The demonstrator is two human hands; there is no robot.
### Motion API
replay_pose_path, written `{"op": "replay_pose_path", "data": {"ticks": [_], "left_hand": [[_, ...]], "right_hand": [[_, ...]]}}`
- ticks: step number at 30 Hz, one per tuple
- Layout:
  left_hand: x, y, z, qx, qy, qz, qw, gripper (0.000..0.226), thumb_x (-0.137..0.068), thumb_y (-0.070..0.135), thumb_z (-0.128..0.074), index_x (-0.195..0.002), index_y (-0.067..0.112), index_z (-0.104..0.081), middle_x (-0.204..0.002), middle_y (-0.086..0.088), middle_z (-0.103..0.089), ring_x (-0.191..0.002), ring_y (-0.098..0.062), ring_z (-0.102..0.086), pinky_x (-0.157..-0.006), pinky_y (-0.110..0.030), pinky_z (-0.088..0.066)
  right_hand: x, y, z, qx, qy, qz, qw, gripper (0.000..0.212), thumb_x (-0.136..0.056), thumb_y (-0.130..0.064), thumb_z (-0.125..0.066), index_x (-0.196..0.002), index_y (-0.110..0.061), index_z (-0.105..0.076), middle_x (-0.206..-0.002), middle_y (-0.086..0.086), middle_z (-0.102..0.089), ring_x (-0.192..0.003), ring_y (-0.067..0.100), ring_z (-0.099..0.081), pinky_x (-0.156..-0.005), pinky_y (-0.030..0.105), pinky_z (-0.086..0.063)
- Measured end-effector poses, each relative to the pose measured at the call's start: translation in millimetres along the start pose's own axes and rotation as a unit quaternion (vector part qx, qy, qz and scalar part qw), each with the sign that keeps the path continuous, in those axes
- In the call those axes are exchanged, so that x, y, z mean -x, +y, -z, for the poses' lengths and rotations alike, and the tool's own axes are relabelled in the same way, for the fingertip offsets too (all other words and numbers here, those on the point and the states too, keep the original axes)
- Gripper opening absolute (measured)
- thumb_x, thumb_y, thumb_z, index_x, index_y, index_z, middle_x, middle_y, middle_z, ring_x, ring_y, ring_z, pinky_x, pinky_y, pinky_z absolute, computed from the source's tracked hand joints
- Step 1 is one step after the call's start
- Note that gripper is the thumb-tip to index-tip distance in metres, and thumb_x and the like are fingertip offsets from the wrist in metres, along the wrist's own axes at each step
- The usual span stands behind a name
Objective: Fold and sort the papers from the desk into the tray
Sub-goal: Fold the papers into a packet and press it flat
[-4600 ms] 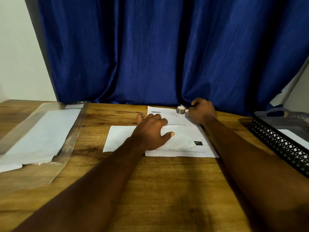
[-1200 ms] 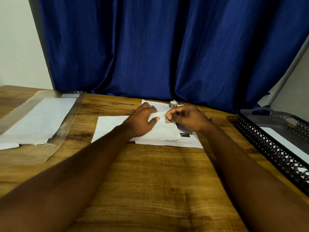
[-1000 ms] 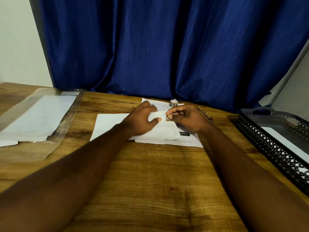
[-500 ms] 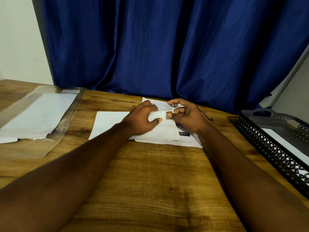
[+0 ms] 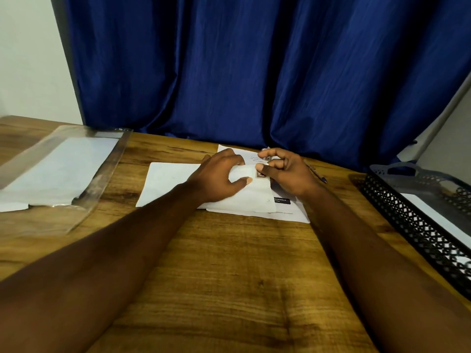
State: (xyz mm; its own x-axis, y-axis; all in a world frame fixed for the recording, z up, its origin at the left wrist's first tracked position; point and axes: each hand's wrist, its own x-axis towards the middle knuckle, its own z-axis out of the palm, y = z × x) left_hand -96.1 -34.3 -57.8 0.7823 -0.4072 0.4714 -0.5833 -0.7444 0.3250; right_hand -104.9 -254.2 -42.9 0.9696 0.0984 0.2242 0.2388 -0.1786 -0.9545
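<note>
Risk: if the left grip (image 5: 216, 180), thumb and curled fingers clasping the folded paper (image 5: 254, 197), slackens, the fold may spring open or slide on the printed sheet (image 5: 298, 212). The paper, white and creased, lies mid-worktop. The right grip (image 5: 288, 174) pinches a small brown piece (image 5: 261, 175) at its far edge.

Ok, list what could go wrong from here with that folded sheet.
1. The left hand grips the folded sheet; if it eases, the fold may spring open.
2. The small brown piece pinched by the right hand looks like tape and could also catch the printed sheet underneath.
3. The pen beside the right wrist may get knocked away.
</note>
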Motion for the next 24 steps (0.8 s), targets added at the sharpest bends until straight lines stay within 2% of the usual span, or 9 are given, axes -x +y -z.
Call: {"op": "replay_pose_path", "data": {"ticks": [3, 5, 9, 12, 16, 18, 20, 21, 24], "left_hand": [[-0.1, 2.2, -0.6, 0.003, -0.001, -0.008, 1.0, 0.055, -0.093, 0.058, -0.064, -0.133, 0.021, -0.062, -0.134, 0.003, -0.058, -0.123, -0.016, -0.051, -0.104, -0.036, -0.037], [0.3, 3.0, -1.1, 0.005, 0.002, -0.01, 1.0, 0.055, -0.093, 0.059, -0.065, -0.132, 0.02, -0.063, -0.132, 0.003, -0.059, -0.122, -0.016, -0.052, -0.103, -0.036, -0.038], [1.8, 2.4, -1.0, 0.026, 0.007, -0.006, 1.0, 0.043, -0.093, 0.057, -0.065, -0.12, 0.023, -0.067, -0.12, 0.006, -0.063, -0.112, -0.014, -0.054, -0.097, -0.035, -0.04], [1.0, 4.6, -0.7, 0.048, 0.014, 0.009, 0.999, 0.034, -0.1, 0.053, -0.056, -0.116, 0.025, -0.069, -0.117, 0.008, -0.069, -0.11, -0.015, -0.058, -0.098, -0.04, -0.039], [-1.1, 10.4, 0.1, 0.107, 0.015, 0.03, 0.994, 0.027, -0.107, 0.043, -0.049, -0.111, 0.028, -0.071, -0.107, 0.011, -0.071, -0.104, -0.016, -0.061, -0.101, -0.056, -0.044], [-1.1, 11.5, 0.3, 0.141, 0.019, 0.04, 0.989, 0.027, -0.107, 0.042, -0.05, -0.108, 0.028, -0.072, -0.102, 0.012, -0.07, -0.102, -0.014, -0.062, -0.102, -0.057, -0.044], [-1.5, 11.5, 0.1, 0.156, 0.023, 0.055, 0.986, 0.025, -0.105, 0.04, -0.054, -0.105, 0.027, -0.075, -0.102, 0.014, -0.07, -0.105, -0.013, -0.062, -0.105, -0.057, -0.043], [-2.2, 11.4, 0.3, 0.156, 0.026, 0.061, 0.986, 0.023, -0.104, 0.04, -0.057, -0.105, 0.027, -0.075, -0.104, 0.015, -0.071, -0.108, -0.013, -0.062, -0.106, -0.057, -0.041], [-4.3, 11.4, 2.0, 0.158, 0.035, 0.071, 0.984, 0.021, -0.102, 0.042, -0.061, -0.104, 0.029, -0.077, -0.107, 0.017, -0.072, -0.112, -0.011, -0.062, -0.108, -0.056, -0.039]], "right_hand": [[2.3, -4.3, -1.1, -0.02, -0.009, 0.006, 1.0, 0.035, -0.095, 0.003, -0.073, -0.123, -0.017, -0.072, -0.082, 0.019, -0.075, -0.078, 0.02, -0.077, -0.07, 0.03, -0.062], [2.8, -5.2, -2.4, -0.014, -0.012, 0.018, 1.0, 0.038, -0.095, 0.006, -0.072, -0.128, -0.014, -0.07, -0.087, 0.03, -0.068, -0.076, 0.023, -0.071, -0.071, 0.03, -0.062], [3.6, -3.7, -3.3, 0.009, -0.051, 0.02, 0.998, 0.045, -0.095, 0.004, -0.072, -0.136, -0.012, -0.066, -0.102, 0.047, -0.064, -0.092, 0.037, -0.066, -0.096, 0.054, -0.058], [2.7, -3.0, -5.3, -0.003, -0.037, 0.021, 0.999, 0.043, -0.093, 0.0, -0.076, -0.133, -0.013, -0.066, -0.102, 0.04, -0.071, -0.091, 0.033, -0.075, -0.09, 0.046, -0.061], [1.6, -2.3, -10.8, -0.04, -0.015, -0.011, 0.999, 0.053, -0.085, -0.009, -0.086, -0.132, -0.013, -0.061, -0.094, 0.02, -0.08, -0.09, 0.031, -0.079, -0.083, 0.043, -0.063], [3.3, -0.5, -13.0, -0.078, -0.014, -0.03, 0.996, 0.052, -0.087, -0.008, -0.085, -0.133, -0.01, -0.06, -0.093, 0.025, -0.078, -0.079, 0.035, -0.069, -0.081, 0.043, -0.055], [4.4, 2.1, -12.7, -0.073, -0.018, -0.043, 0.996, 0.047, -0.09, -0.008, -0.083, -0.133, -0.011, -0.063, -0.098, 0.031, -0.076, -0.082, 0.033, -0.053, -0.079, 0.043, -0.044], [4.6, 2.5, -12.2, -0.066, -0.022, -0.046, 0.997, 0.045, -0.091, -0.008, -0.082, -0.133, -0.011, -0.064, -0.1, 0.029, -0.077, -0.082, 0.033, -0.053, -0.076, 0.042, -0.045], [3.6, 0.6, -11.2, -0.068, -0.029, -0.054, 0.996, 0.042, -0.093, -0.006, -0.08, -0.133, -0.009, -0.066, -0.103, 0.008, -0.082, -0.087, 0.027, -0.073, -0.076, 0.035, -0.057]]}}
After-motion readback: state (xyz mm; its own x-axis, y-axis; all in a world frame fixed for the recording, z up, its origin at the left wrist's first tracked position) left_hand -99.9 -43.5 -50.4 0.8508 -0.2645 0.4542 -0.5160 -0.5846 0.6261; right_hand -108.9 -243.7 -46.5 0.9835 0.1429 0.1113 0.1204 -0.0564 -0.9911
